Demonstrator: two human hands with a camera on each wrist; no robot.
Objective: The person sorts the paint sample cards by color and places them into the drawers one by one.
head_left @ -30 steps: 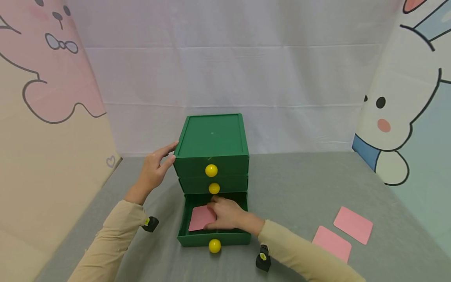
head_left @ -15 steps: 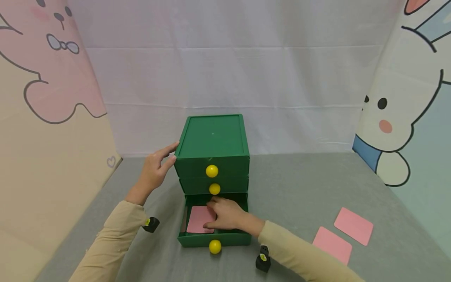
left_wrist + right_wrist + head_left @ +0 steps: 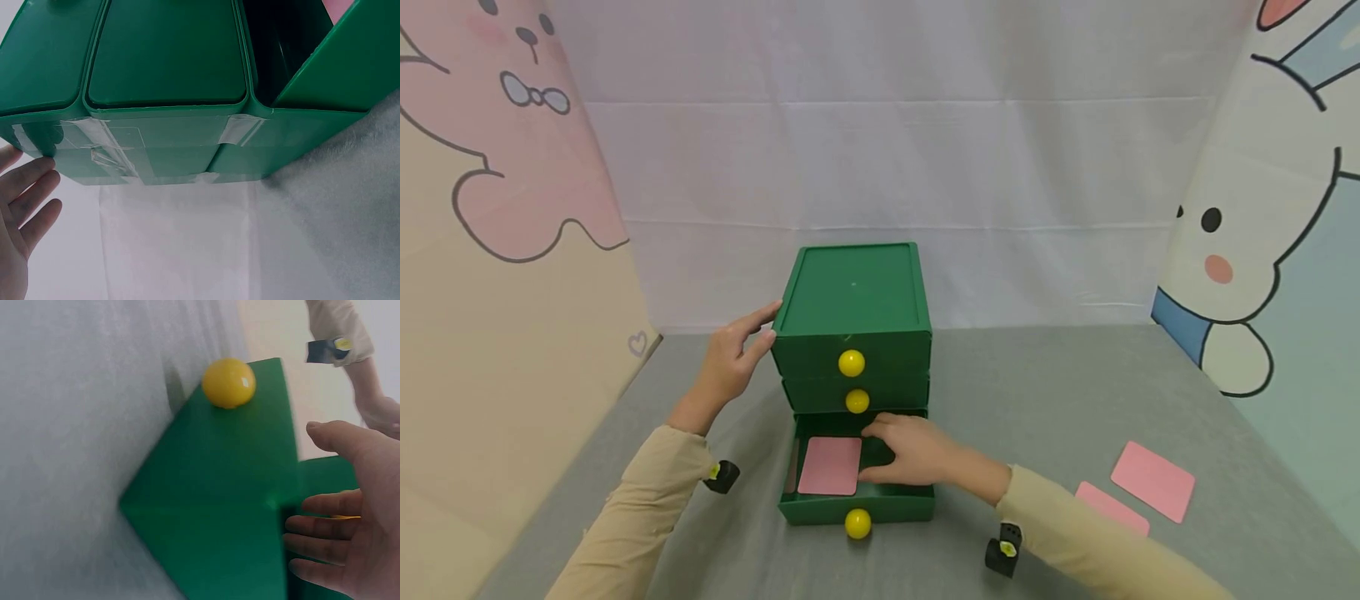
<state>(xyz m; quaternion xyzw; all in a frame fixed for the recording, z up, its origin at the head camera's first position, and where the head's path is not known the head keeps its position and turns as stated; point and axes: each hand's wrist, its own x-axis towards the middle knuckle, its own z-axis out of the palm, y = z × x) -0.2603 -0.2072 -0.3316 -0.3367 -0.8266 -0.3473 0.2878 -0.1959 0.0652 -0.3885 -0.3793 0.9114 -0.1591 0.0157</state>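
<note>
A green three-drawer cabinet (image 3: 853, 287) with round yellow knobs stands in the middle of the table. Its bottom drawer (image 3: 895, 510) is pulled out, and a pink square card (image 3: 830, 467) lies flat in the left part of it. My right hand (image 3: 913, 452) is over the drawer's right part, thumb and fingers spread, holding nothing; the right wrist view shows the extended fingers (image 3: 322, 528) beside the drawer. With straight fingers, my left hand (image 3: 726, 362) touches the cabinet's upper left side. In the left wrist view, fingertips (image 3: 42, 164) rest near the taped side.
Two more pink cards lie on the grey table to the right: one whole card (image 3: 1152, 481) and another card (image 3: 1112, 507) partly behind my right sleeve. A white cloth (image 3: 1037, 167) hangs behind the cabinet, with cartoon-printed panels on both sides.
My right hand has let go of the pink card and drawn back to the right. The card shifted slightly left and lies flat in the drawer. My left hand stayed put.
</note>
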